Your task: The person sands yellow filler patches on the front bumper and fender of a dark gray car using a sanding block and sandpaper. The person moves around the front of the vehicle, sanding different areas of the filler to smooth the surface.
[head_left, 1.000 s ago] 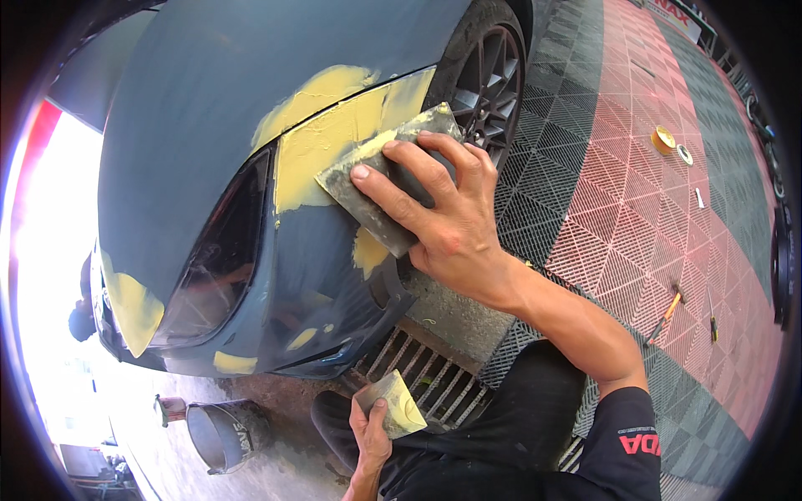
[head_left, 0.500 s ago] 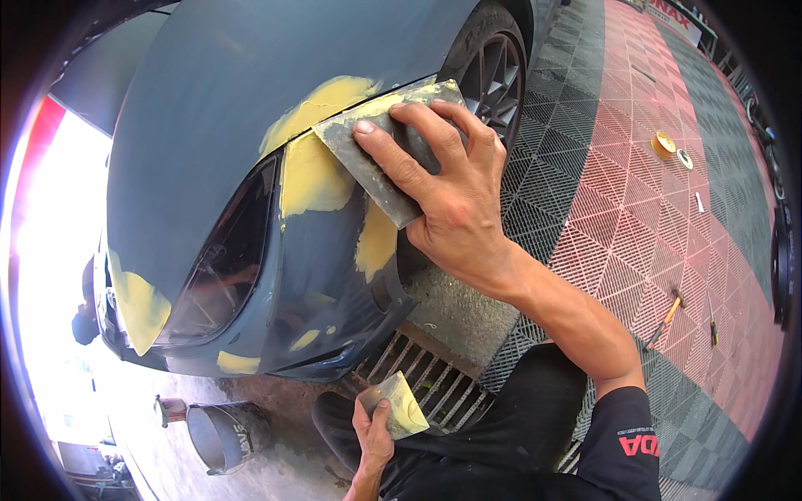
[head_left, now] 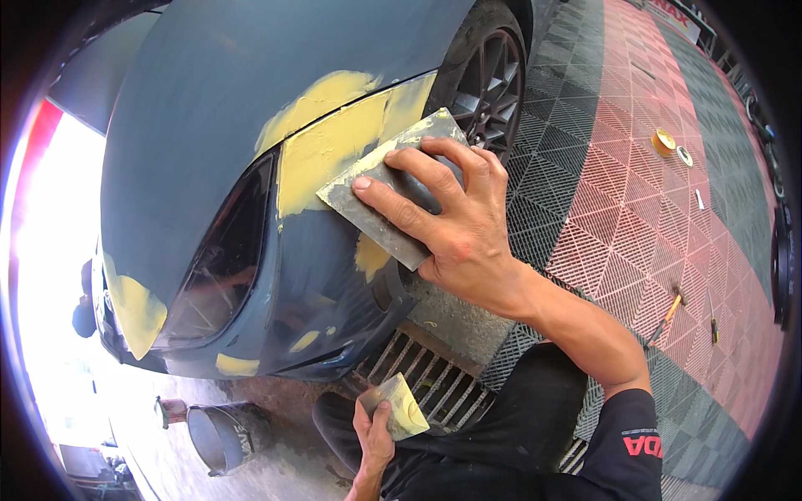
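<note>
My right hand [head_left: 455, 221] grips a flat grey filler spreader [head_left: 380, 196], with yellow filler along its far edge. The spreader rests against the grey-blue car bumper [head_left: 322, 259], just below a broad smear of yellow filler [head_left: 313, 163] beside the dark headlight [head_left: 230, 259]. Another filler patch [head_left: 330, 93] lies above the panel gap, on the fender. Low in front of me, my left hand [head_left: 376, 438] holds a second, smaller spreader [head_left: 399, 409] loaded with yellow filler. Its thumb presses on the face; the other fingers are partly hidden behind.
A dark bucket [head_left: 219, 438] stands on the concrete at lower left, with a tin [head_left: 170, 412] beside it. The wheel [head_left: 493, 79] is at upper right of the bumper. On the tiled floor lie a hammer [head_left: 666, 319], a screwdriver [head_left: 714, 331] and a yellow tape roll [head_left: 663, 142].
My right hand has drawn its spreader down the bumper toward me, uncovering a wide layer of yellow filler below the panel gap. My left hand has stayed in place.
</note>
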Motion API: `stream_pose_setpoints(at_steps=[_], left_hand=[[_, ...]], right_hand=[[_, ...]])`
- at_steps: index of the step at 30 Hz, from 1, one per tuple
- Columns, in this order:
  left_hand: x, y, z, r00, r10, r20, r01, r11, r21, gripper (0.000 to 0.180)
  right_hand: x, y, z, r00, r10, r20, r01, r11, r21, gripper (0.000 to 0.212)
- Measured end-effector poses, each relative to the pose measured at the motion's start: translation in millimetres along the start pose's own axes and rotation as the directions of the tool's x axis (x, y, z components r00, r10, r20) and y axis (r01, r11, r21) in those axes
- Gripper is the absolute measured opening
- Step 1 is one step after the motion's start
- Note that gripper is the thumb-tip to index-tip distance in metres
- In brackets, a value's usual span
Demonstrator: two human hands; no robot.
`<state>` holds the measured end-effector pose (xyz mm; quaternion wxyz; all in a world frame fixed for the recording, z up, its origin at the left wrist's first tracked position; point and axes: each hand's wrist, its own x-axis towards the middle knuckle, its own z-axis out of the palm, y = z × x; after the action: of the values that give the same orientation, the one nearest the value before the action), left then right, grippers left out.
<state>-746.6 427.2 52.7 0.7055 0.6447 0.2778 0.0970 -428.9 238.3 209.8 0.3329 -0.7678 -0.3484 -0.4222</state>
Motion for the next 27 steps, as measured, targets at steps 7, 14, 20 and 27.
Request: stream_pose_setpoints(at_steps=[7, 14, 20, 27], left_hand=[[-1, -3, 3, 1.0, 0.016, 0.014, -0.015, 1.0, -0.023, 0.028], [-1, 0, 7, 1.0, 0.021, 0.014, -0.02, 0.999, -0.036, 0.027], [1, -5, 4, 1.0, 0.012, 0.018, -0.011, 0.999, -0.04, 0.028], [5, -9, 0, 1.0, -0.005, 0.027, 0.006, 0.999, -0.037, 0.029]], right_hand=[[17, 18, 3, 0.993, 0.021, -0.116, -0.026, 0.999, -0.04, 0.064], [24, 24, 15, 0.987, 0.021, -0.16, -0.027, 0.999, -0.033, 0.061], [26, 14, 7, 0.995, 0.054, -0.09, -0.058, 0.997, -0.043, 0.079], [22, -7, 8, 0.993, 0.107, -0.057, -0.108, 0.994, -0.027, 0.083]])
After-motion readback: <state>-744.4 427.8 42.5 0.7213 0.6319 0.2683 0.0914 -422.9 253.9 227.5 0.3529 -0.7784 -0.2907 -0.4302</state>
